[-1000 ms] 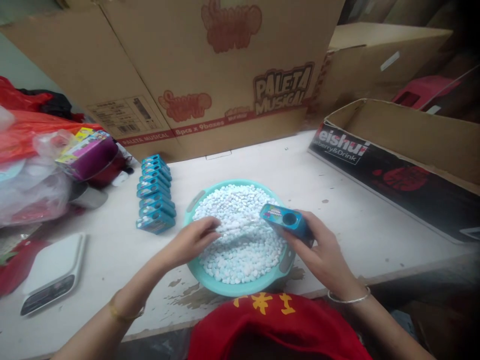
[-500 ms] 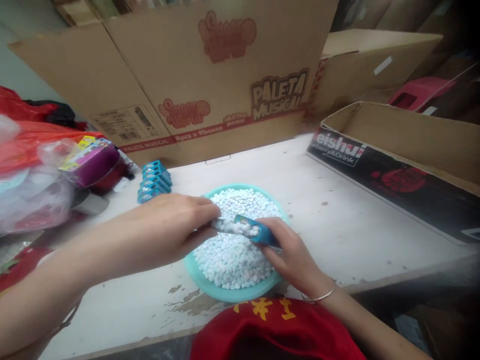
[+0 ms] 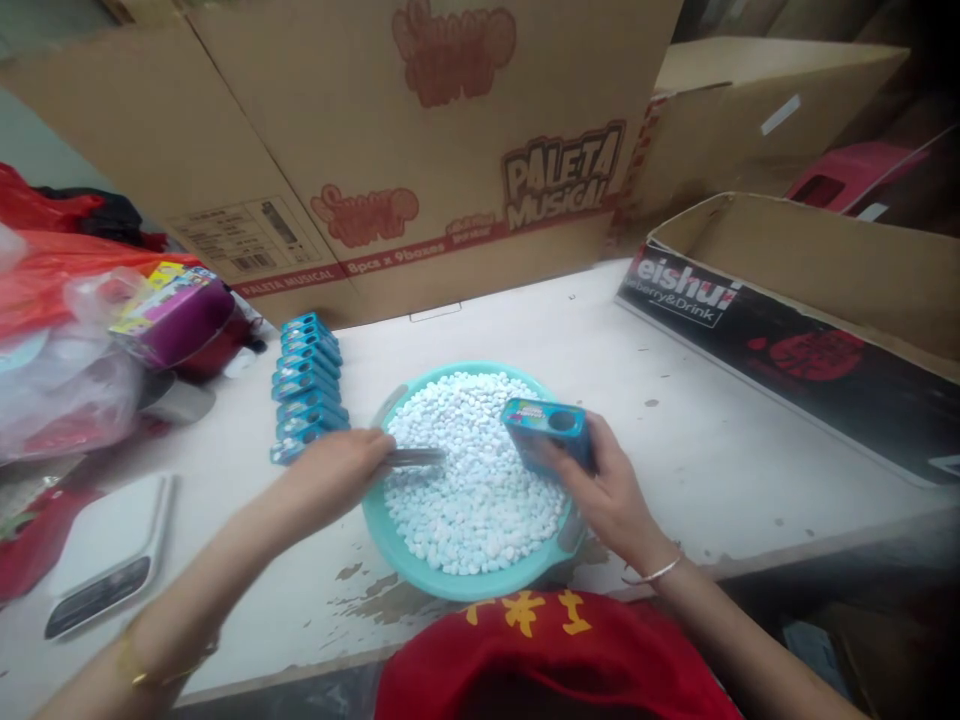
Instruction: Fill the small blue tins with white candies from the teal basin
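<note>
My left hand (image 3: 346,468) is closed on a narrow metal scoop (image 3: 418,457), which reaches over the left side of a turquoise basin (image 3: 384,542). Small white and pale blue candy-like pellets (image 3: 472,530) fill the basin. Wrapped round a small blue box (image 3: 541,418) with a round hole in its top, my right hand (image 3: 613,495) is above the basin's right side. The box's inside is too dark to make out. Left of the basin, several similar blue boxes (image 3: 306,375) stand in a row on the white table.
A white scale (image 3: 112,530) lies at the left. Plastic bags (image 3: 67,370) and a purple box (image 3: 184,325) are behind it. A large cardboard panel (image 3: 427,190) stands along the back, and a black open carton (image 3: 750,340) sits at the right.
My left hand has drawn the scoop back left, away from the blue box; the pellets seen on it earlier no longer show. My right hand has lifted the box and turned its top into view.
</note>
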`<action>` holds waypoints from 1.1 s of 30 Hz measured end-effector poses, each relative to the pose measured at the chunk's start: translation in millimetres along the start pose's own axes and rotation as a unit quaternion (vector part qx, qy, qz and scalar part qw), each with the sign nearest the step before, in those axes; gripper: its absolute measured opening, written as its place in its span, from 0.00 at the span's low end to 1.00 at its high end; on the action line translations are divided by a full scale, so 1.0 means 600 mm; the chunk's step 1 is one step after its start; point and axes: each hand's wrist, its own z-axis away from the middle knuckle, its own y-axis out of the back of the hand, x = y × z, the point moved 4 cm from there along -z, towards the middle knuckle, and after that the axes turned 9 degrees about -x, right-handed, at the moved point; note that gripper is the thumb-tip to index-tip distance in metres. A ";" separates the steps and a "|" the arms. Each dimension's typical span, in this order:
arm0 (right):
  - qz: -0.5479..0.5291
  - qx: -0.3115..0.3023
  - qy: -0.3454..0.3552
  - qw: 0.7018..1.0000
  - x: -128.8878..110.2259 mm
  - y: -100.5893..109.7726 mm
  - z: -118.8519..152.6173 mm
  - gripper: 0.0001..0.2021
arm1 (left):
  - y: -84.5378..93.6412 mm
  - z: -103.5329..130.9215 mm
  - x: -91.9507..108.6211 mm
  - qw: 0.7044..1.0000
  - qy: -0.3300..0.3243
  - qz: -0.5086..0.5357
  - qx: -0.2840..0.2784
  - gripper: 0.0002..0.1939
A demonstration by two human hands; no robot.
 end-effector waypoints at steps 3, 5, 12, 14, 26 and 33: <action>-0.092 -0.012 -0.078 0.993 0.019 -0.007 -0.014 0.17 | -0.092 -0.040 0.014 0.998 0.016 0.056 -0.035 0.11; -0.141 -0.032 -0.115 0.983 0.022 -0.022 -0.020 0.19 | -0.128 -0.066 0.045 0.997 0.005 0.080 -0.023 0.11; -0.198 -0.091 -0.175 0.960 0.005 -0.059 -0.017 0.26 | -0.149 -0.095 0.086 0.982 -0.037 0.186 -0.005 0.08; -0.212 -0.079 -0.153 0.962 -0.003 -0.049 -0.017 0.23 | -0.136 -0.083 0.074 0.978 -0.040 0.206 -0.007 0.09; 0.072 -0.077 0.060 0.993 -0.019 0.002 -0.007 0.14 | 0.038 0.029 0.025 0.977 -0.100 0.178 0.064 0.12; 0.127 -0.102 0.146 0.976 -0.033 -0.036 -0.012 0.15 | 0.117 0.029 0.073 0.990 -0.140 0.032 0.001 0.15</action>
